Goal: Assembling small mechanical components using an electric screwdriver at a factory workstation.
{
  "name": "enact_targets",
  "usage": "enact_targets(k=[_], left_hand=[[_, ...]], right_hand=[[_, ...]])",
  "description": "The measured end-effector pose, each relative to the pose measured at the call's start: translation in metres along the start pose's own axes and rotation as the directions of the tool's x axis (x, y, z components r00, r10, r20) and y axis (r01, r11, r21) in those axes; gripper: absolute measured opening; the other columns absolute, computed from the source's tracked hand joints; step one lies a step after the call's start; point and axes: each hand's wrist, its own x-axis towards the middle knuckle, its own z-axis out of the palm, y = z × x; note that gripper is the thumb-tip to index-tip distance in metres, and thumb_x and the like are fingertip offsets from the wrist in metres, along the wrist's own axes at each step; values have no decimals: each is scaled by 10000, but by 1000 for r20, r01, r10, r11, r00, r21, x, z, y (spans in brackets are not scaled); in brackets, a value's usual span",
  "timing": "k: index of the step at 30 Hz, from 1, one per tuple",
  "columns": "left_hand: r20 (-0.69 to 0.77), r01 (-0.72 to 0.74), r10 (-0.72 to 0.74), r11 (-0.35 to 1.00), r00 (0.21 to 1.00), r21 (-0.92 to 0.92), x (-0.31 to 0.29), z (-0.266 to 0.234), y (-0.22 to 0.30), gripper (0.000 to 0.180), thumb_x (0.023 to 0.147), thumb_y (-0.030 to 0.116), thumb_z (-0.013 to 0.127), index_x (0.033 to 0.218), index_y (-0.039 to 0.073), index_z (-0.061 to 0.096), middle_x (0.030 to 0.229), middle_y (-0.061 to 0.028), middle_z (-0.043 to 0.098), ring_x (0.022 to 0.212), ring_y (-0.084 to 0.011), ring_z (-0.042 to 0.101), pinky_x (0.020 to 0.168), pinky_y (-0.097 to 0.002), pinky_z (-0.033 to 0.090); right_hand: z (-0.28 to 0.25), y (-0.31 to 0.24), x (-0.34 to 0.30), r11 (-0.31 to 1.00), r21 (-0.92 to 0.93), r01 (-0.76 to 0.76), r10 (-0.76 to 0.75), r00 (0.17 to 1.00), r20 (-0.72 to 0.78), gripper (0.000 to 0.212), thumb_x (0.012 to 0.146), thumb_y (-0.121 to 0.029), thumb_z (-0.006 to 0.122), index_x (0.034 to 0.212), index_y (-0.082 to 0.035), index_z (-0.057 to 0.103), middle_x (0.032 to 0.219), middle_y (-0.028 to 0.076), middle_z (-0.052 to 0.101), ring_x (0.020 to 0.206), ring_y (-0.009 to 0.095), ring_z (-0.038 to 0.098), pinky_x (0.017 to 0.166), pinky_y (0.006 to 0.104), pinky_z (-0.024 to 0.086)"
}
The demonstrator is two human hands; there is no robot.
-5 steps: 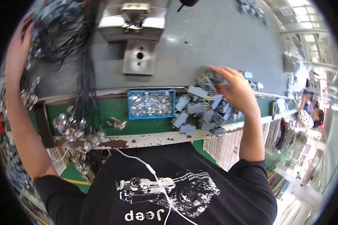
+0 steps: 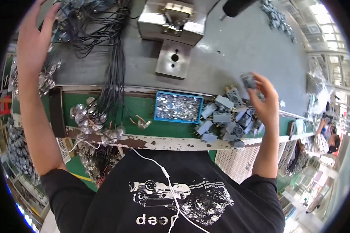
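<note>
My right hand (image 2: 265,95) is raised just past a heap of grey plastic housings (image 2: 223,117), at the far right side of it. Thumb and fingers pinch one small grey plastic housing (image 2: 248,80), slightly blurred. At the upper left, my left hand (image 2: 35,39) reaches beside a pile of blue-grey parts (image 2: 72,17) with black cables (image 2: 112,58) trailing toward me. Its thumb and fingers are spread, with nothing visible between them; the fingertips lie near the picture's dark rim.
A blue tray (image 2: 156,106) of small metal pieces stands left of the housings. Behind it is a metal fixture (image 2: 175,58) with a round hole, joined to a larger metal block (image 2: 151,25). Round metal parts (image 2: 85,116) hang at the cable ends. More grey parts (image 2: 276,19) lie far right.
My right hand has come up off the heap and now grips a grey housing. The left thumb and fingers show wider apart. The whole view has shifted, moving the bench rightward in the picture.
</note>
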Motion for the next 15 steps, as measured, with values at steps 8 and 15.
enact_targets(k=[8,15], left_hand=[[571,21,351,839,742,-544,-33,-12,126,98,823,98,721,916,67,715,975,-46,695,981,-257,673,830,-404,543],[676,-222,518,849,523,-479,-23,2,145,50,765,119,724,797,88,746,877,-66,666,931,-253,672,828,-386,549]], right_hand=[[64,-82,51,826,-26,563,-564,824,-51,513,710,185,699,1158,-61,665,1274,113,724,1130,290,659,989,377,508],[116,-81,87,637,-145,757,-758,649,57,456,775,87,702,1184,-114,685,1303,100,699,978,307,698,830,375,578]])
